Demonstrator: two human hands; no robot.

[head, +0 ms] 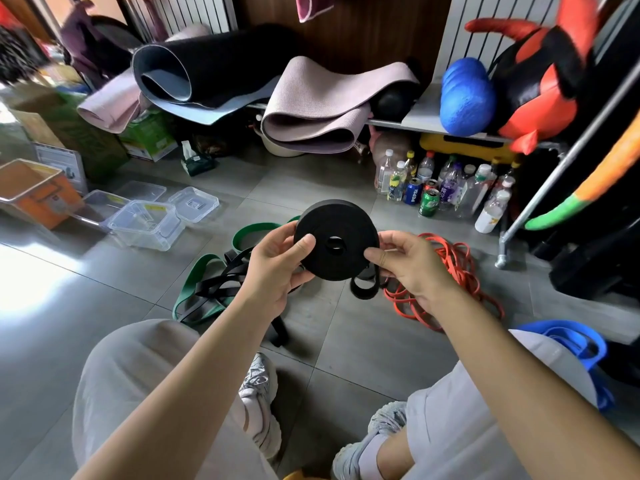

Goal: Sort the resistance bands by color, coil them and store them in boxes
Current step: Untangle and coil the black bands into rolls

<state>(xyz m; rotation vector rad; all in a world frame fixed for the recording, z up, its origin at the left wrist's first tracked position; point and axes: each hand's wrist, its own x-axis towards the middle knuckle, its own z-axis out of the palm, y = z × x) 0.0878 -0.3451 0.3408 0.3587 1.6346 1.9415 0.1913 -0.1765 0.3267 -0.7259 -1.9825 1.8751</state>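
Above a grey tiled floor [346,341], the left hand [273,268] and right hand [412,268] both pinch a coiled black band [346,237], thumbs on its face; green bands [194,292] and orange bands [457,268] lie loose below; clear boxes [145,223] sit left; rolled mats [311,112] crowd a shelf behind

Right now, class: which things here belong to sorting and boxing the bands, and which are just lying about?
Belongs to the job:
black coil, held by left hand and right hand
green band
orange bands
blue band
clear boxes

Just lying about:
rolled mats
bottles and cans
blue ball
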